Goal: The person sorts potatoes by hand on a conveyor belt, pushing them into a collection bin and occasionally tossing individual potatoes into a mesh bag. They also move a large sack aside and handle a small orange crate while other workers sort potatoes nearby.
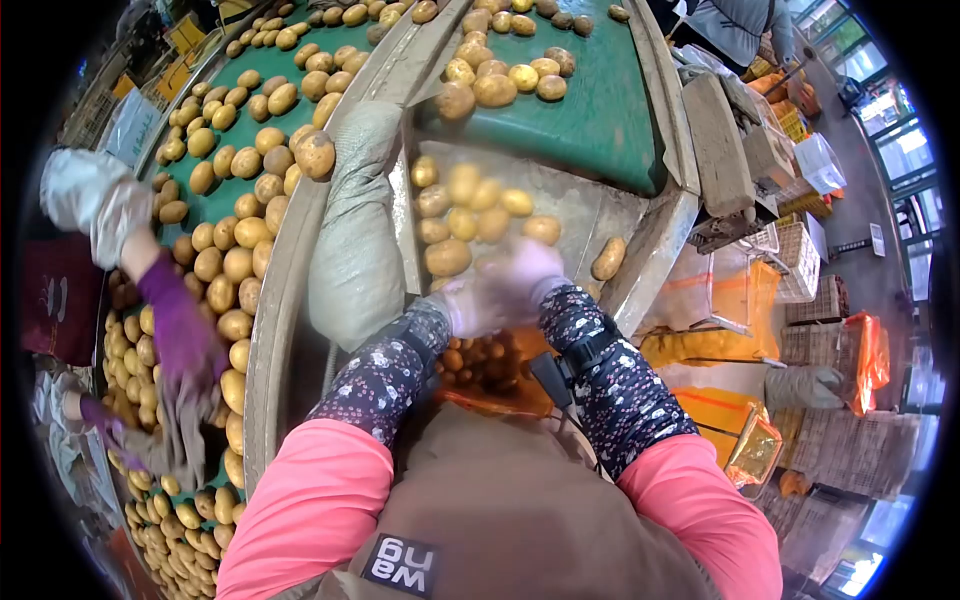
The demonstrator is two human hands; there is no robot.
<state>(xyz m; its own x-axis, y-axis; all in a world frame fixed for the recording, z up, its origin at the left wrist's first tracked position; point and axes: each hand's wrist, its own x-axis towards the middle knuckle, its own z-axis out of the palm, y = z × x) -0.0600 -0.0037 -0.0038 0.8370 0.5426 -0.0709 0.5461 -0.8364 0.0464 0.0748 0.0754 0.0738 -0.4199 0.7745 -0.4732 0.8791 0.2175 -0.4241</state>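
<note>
Both my hands wear pale pink gloves and are smeared by motion at the lower end of a metal chute (580, 215). My left hand (468, 306) is close beside my right hand (525, 268); their fingers are too blurred to show any grip. Just beyond them, several potatoes (447, 258) lie on the chute, some of them blurred. A lone potato (608, 258) rests to the right, near the chute's side wall. Below my wrists, an orange bag (500, 400) holds more potatoes (475, 360), partly hidden by my forearms.
A green conveyor belt (570, 130) with potatoes leads to the chute. On the left, another belt (215, 205) is covered with potatoes, where a co-worker's purple-gloved hand (185, 325) reaches. A stuffed cloth roll (355, 230) lines the chute's left side. Crates (795, 262) stand right.
</note>
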